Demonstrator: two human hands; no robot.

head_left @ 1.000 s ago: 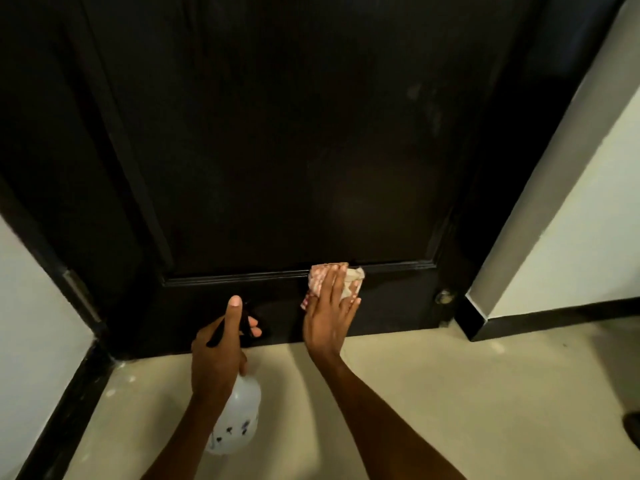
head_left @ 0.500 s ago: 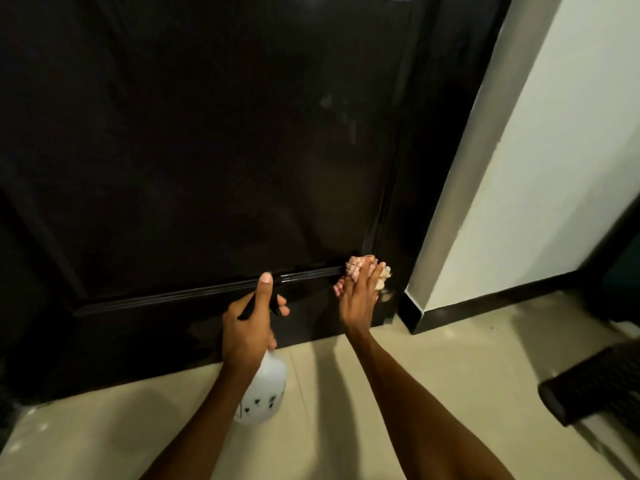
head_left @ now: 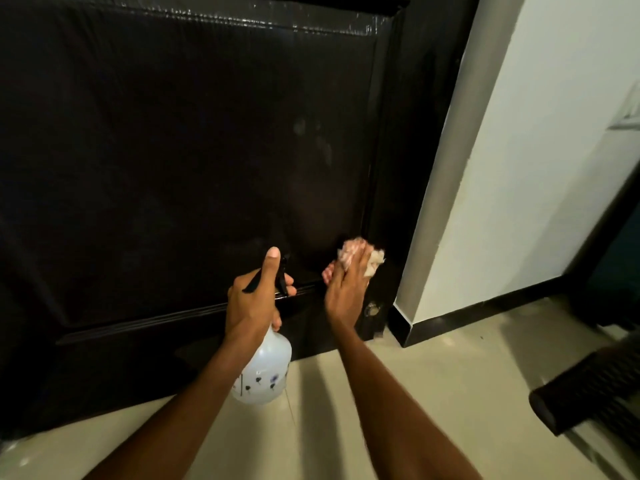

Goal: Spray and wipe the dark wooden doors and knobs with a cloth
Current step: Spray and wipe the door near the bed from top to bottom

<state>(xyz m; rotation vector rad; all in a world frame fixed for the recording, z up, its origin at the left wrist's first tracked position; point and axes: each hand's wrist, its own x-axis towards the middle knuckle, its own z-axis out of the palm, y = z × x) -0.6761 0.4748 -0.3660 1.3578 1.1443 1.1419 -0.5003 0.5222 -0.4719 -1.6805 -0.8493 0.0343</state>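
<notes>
Fingers of your right hand are curled over the pink cloth, pressing it against the dark wooden door at the lower right corner of its panel; the cloth bunches out above and to the right of your fingertips. Your left hand grips the neck of the white spray bottle, thumb raised along the black sprayer head. Just below the right hand, a small round fitting shows on the door, possibly a stopper.
</notes>
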